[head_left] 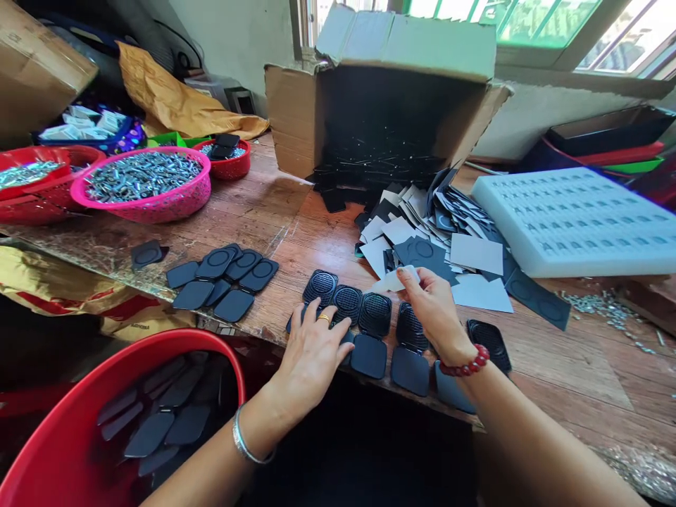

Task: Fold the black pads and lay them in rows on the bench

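Note:
My left hand [313, 346], with a ring and a silver bangle, lies spread over the left end of a row of opened black square cases [376, 314]. Its fingertips touch the cases and partly hide them. My right hand [434, 306], wearing a red bead bracelet, pinches a small whitish translucent piece [389, 282] above the row's far side; I cannot make out its exact kind. The cases have ridged round patterns in their upper halves and smooth flat lower halves [368, 356]. My right hand and wrist cover part of the row.
Grey and black cards [478, 253] spill from an open cardboard box [290, 120]. A white foam tray [581, 218] stands right. On the left are a pink basket [142, 204] of metal parts, a pile of black cases [235, 304] and a red tub [58, 436].

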Tool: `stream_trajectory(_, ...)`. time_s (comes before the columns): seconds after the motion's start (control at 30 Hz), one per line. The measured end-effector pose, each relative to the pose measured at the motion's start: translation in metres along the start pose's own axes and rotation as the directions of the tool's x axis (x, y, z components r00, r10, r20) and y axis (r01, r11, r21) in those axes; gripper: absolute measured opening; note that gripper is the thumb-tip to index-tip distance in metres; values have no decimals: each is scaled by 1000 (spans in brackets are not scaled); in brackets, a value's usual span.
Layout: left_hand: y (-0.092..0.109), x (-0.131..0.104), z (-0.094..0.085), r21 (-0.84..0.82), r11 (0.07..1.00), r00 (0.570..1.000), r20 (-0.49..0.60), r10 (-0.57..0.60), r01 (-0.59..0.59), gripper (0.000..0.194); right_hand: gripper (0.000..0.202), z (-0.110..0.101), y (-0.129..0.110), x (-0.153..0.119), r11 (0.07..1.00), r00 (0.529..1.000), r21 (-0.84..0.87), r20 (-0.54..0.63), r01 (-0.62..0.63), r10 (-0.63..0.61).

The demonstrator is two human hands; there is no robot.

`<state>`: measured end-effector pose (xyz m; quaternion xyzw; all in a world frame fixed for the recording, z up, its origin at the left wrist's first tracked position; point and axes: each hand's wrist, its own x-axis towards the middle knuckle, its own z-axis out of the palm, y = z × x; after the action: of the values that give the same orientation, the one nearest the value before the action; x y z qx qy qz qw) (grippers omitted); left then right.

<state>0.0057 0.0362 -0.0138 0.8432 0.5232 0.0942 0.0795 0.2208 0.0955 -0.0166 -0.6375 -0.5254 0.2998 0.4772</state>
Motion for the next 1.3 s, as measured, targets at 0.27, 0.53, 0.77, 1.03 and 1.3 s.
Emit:
stream_trajectory(0.27,1,2,-1,37,999,999,26,25,-26,34,35,26,0,11,983,997,-169,-20,77,-81)
stream_trajectory(0.53,2,4,-3,49,999,998,53,22,-24,35,30,32,-6,10,954,989,-270,-29,130,-143)
stream_trajectory(0.77,2,5,-4,42,999,996,85,16,-20,37,32,19,-13,0,864,948,-397,58,310,-314)
stream_trajectory(1.03,1,4,-3,39,999,997,76,12,-15,37,33,30,-22,-15,849,913,-338,199,406,-357)
stream_trajectory(1.3,0,4,-5,26,999,997,75,24,-26,36,28,59,-20,-1,791,868,-359,162,495,-469)
